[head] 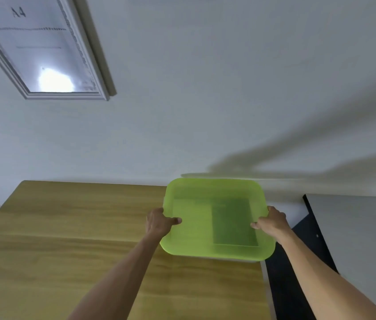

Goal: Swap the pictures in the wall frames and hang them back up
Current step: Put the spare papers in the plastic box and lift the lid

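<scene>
A silver-white picture frame [44, 54] hangs on the white wall at the upper left, holding a pale sheet marked "A4" with a bright glare spot on its glass. Over the right end of the wooden table I hold a translucent lime-green tray [196, 227] by its two sides. My left hand [159, 224] grips its left rim, thumb on top. My right hand [272, 221] grips its right rim the same way. A darker rectangle [234, 222] shows through the tray's right half; what it is cannot be told.
The wooden table [67, 239] fills the lower left and butts against the wall. To its right stands a black-edged grey board or cabinet [355, 227], with a dark gap between the two. The wall [228, 88] above is bare.
</scene>
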